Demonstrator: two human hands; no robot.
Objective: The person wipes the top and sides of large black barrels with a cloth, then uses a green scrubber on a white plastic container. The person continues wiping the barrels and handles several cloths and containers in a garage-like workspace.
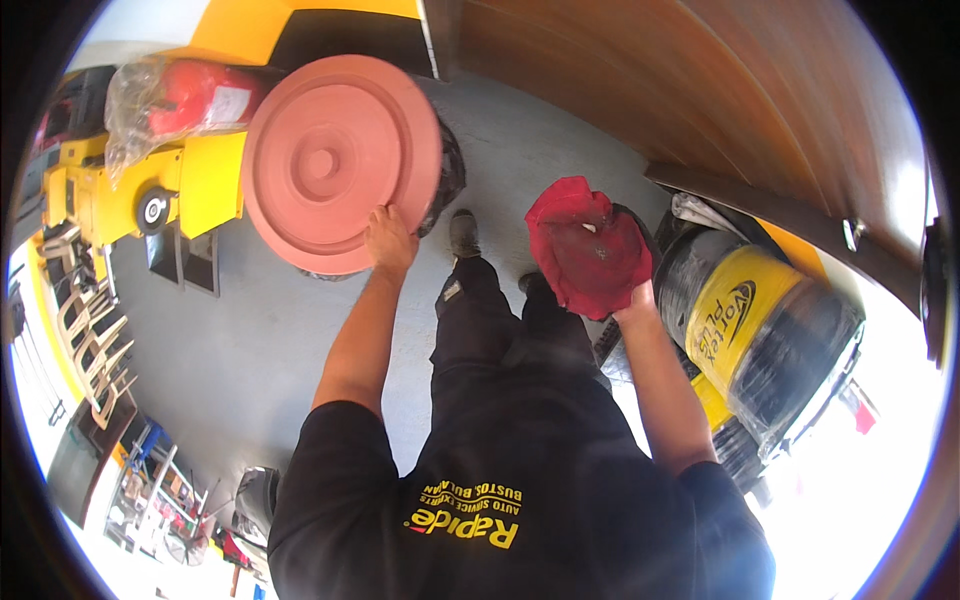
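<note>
Standing on a grey floor [560, 130] in a black shirt and dark trousers. Faced at the upper right by a broad brown wooden surface [700, 90]. At the left, near a yellow machine [210, 185] with a small dark wheel [153, 210] on its side. Flanked at the right by a black cylinder [745, 330] in clear plastic wrap, banded in yellow, just beyond the right forearm. Farther off at the left, in view of some cream plastic chairs [95, 340]. Holding a round pinkish lid [322, 160], ridged in rings and knobbed in the centre, by its near right edge with the left hand [392, 240]; above black plastic [447, 180], partly hidden beneath it. Unable to tell about contact between lid and plastic. Beyond the yellow machine, also in sight of a red rounded object [195, 95] wrapped in clear plastic. Holding a red cloth [588, 250], bunched and darker in the middle, in the right hand [638, 303], well apart from the lid. Hands both occupied, with fingers of the right mostly hidden by cloth.
</note>
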